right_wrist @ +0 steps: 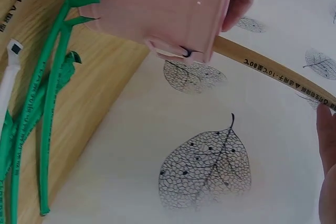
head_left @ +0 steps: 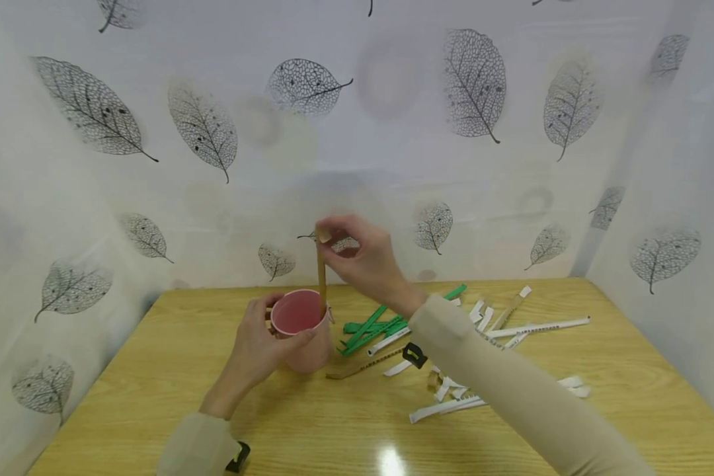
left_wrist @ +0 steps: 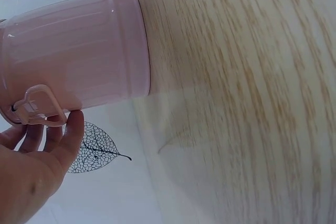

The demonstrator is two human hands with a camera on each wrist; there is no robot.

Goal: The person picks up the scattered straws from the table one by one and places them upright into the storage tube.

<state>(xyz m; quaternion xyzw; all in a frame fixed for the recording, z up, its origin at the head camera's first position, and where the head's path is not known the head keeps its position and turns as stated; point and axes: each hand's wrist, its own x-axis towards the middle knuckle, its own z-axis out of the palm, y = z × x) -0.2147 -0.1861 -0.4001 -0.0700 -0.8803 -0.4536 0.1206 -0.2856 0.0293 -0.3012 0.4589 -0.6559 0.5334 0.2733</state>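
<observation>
Beige sleeves (head_left: 529, 390) reach in from the bottom edge. The left hand (head_left: 256, 344) curls its fingers around a pink bucket (head_left: 309, 352) on a wood-grain table (head_left: 155, 377). Above it, the right hand (head_left: 365, 254) pinches the top of a brown paper-wrapped straw (head_left: 322, 277), its lower end inside the bucket's rim. Rightward lie scattered green wrapped straws (head_left: 369, 324), white wrapped straws (head_left: 538, 327) and a brown one, before a leaf-print backdrop (head_left: 387, 158).

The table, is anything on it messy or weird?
A bit messy: right of the pink cup, green straws and white straws lie crisscrossed in a jumble, not lined up. Nothing looks spilled.
</observation>
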